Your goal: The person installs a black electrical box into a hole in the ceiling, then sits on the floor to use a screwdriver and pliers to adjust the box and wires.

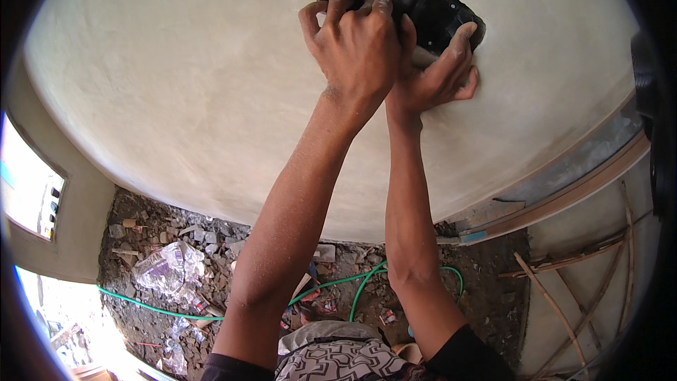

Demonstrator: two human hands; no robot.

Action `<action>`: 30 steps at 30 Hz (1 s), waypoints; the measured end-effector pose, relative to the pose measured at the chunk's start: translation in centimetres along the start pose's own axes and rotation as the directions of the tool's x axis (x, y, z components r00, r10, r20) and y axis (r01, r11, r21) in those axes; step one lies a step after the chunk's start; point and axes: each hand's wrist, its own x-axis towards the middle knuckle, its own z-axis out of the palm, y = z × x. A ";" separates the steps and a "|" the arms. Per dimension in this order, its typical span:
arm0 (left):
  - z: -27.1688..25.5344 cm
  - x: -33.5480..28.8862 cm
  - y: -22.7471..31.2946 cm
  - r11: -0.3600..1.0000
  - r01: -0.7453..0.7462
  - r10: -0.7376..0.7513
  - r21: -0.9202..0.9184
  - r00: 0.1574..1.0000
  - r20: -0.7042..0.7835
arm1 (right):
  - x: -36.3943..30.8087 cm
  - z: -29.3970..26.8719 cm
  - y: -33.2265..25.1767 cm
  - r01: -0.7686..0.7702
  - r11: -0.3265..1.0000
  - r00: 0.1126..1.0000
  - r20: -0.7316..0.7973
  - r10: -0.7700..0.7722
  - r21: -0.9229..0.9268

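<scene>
A black plastic electrical wall box (pixel 441 20), wide with two parts, sits tilted in a rough-edged recess of the plastered wall. My left hand (pixel 360 46) grips its left part, fingers bent and their tips inside the box. At the lower edge, my right hand (pixel 438 74) has hold of the right part. One right finger reaches up against the box's right end, while others are curled near the plaster. Pale dust coats some fingertips. Both hands partly hide the middle of the box, and its upper edge is near the picture's top.
The smooth grey wall (pixel 211 85) curves across the view. Below lie rubble and a crumpled plastic bag (pixel 169 268), with a green hose (pixel 360 286) crossing the ground. Thin wooden poles (pixel 557 303) lean at the lower right. A bright opening (pixel 28 180) shows at left.
</scene>
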 end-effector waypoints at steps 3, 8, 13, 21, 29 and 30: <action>0.0 -0.1 0.0 1.000 0.001 -0.001 0.002 1.000 0.019 | -0.1 0.1 0.1 0.003 1.000 1.000 -0.001 -0.003 0.014; -0.2 0.0 0.0 1.000 0.017 -0.016 -0.025 0.999 0.036 | 0.0 -0.1 0.0 -0.016 1.000 1.000 0.025 0.016 0.017; -0.2 0.0 0.1 0.999 0.014 -0.013 -0.038 1.000 0.020 | 0.2 -0.5 -0.1 -0.024 1.000 0.999 0.034 0.024 0.009; 0.0 -0.2 -0.1 0.999 0.010 -0.010 -0.042 1.000 0.016 | -0.2 -0.5 -0.2 -0.025 1.000 0.998 0.050 0.025 0.003; 0.1 -0.2 -0.2 1.000 0.007 -0.007 -0.024 1.000 0.017 | -0.3 -0.3 0.2 -0.004 1.000 0.999 0.042 0.004 0.016; 0.1 -0.2 -0.1 1.000 0.010 -0.009 -0.020 1.000 0.020 | -0.3 -0.3 0.1 -0.008 1.000 0.999 0.046 0.007 0.019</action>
